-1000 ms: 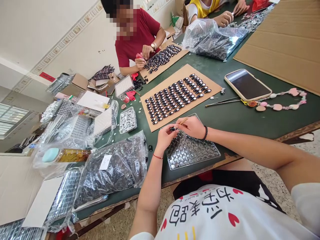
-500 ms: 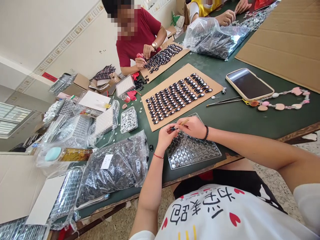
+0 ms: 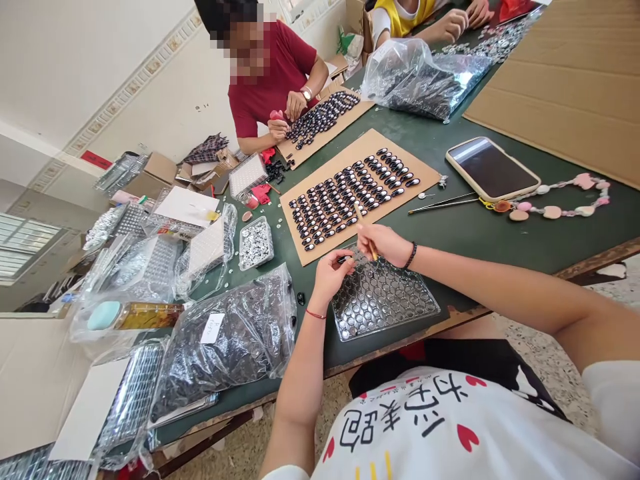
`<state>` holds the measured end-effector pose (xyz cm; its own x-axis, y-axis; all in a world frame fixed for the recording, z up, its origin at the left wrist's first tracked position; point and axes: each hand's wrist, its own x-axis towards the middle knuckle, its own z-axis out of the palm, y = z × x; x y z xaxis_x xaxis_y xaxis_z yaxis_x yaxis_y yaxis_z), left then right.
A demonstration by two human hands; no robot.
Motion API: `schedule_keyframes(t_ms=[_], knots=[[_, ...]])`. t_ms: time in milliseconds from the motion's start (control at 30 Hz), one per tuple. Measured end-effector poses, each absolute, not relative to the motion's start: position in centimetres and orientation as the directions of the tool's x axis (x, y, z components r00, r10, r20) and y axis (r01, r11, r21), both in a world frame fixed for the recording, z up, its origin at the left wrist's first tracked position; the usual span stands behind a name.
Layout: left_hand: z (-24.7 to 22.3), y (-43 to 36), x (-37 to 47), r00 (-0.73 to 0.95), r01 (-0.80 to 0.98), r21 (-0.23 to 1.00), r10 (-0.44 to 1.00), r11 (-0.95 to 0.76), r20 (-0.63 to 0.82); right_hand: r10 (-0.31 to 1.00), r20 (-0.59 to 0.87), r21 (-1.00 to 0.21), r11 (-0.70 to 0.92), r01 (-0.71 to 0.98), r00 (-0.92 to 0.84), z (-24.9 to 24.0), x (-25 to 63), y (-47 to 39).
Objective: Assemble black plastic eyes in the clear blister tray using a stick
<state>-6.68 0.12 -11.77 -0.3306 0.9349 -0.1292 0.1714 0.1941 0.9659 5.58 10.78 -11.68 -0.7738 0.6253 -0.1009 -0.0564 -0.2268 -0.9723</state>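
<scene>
two bare hands work over a green table. the left hand is nearly closed, thumb and fingertips pinching a small black piece above the far left corner of a clear plastic tray with rows of round hollows. the right hand is curled closed around a thin wooden stick, its upper end pointing away from the body, just beside the left hand and apart from it. beyond the tray, a cardboard sheet carries rows of black and white pieces. to the right lie metal tweezers and a phone; to the left, a plastic bag full of black pieces. across the table, a person in a red shirt bends over another sheet of pieces
</scene>
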Motion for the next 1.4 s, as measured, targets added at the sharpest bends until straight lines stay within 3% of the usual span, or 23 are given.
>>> schedule_keyframes(t_ms=[67,133,233,400,533,700,900,1033,1267,1333,1400], knots=[[-11.7,0.1,-6.7,-0.303,0.153,0.972,0.944,0.181,-0.128,0.659,0.033,-0.998,0.068,0.016,-0.752,-11.7,5.6,10.4],[-11.8,0.1,-6.6,-0.3,0.118,0.977,0.945,0.175,-0.132,0.645,0.176,-0.929,0.358,0.091,-0.744,-11.7,5.8,9.9],[-11.9,0.1,-6.5,-0.309,0.08,0.98,0.939,0.185,-0.152,0.555,0.239,-0.847,0.52,0.107,-0.797,-11.6,6.0,9.5],[-11.3,-0.1,-6.2,-0.324,0.047,0.98,0.931,0.196,-0.17,0.527,0.192,-0.859,0.499,0.119,-0.828,-10.5,6.0,11.4],[-10.2,-0.8,-6.2,-0.394,0.072,0.977,0.906,0.2,-0.156,0.606,0.308,-0.814,0.567,0.127,-0.733,-8.5,5.5,18.1],[-9.3,-1.4,-6.2,-0.377,0.069,0.965,0.902,0.254,-0.21,0.779,0.346,-0.734,0.572,0.366,-0.523,-9.0,3.8,31.9],[-9.6,-1.3,-6.9,-0.435,0.023,0.945,0.854,0.327,-0.285,0.906,0.17,-0.635,0.401,0.66,-0.387,-14.0,1.9,42.6],[-9.8,-1.3,-7.2,-0.429,-0.007,0.932,0.841,0.363,-0.331,0.889,0.095,-0.57,0.418,0.708,-0.448,-15.9,2.1,45.0],[-10.0,-1.1,-6.6,-0.407,-0.001,0.925,0.845,0.379,-0.346,0.881,0.105,-0.54,0.44,0.718,-0.461,-15.2,2.3,44.9],[-10.0,-1.1,-6.6,-0.414,-0.005,0.937,0.852,0.35,-0.32,0.911,0.11,-0.582,0.383,0.717,-0.398,-13.6,2.5,43.2],[-10.0,-1.1,-6.7,-0.451,-0.016,0.955,0.85,0.298,-0.273,0.915,0.198,-0.7,0.384,0.603,-0.352,-11.6,3.0,40.2]])
